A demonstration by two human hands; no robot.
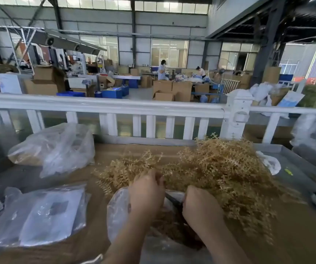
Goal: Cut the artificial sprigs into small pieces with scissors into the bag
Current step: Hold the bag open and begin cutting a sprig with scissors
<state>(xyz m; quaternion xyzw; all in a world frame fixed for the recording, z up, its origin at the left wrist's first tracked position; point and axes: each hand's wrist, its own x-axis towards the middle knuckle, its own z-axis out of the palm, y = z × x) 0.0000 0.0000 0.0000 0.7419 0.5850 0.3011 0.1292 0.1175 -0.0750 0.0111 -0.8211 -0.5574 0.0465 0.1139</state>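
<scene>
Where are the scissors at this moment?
In the head view the scissors are low and centre, gripped by the right hand, their dark blades reaching toward the left hand above the open bag.

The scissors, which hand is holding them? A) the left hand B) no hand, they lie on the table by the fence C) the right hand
C: the right hand grips the dark scissors, blades pointing toward the left hand, which holds a clump of tan sprigs over the open clear bag.
</scene>
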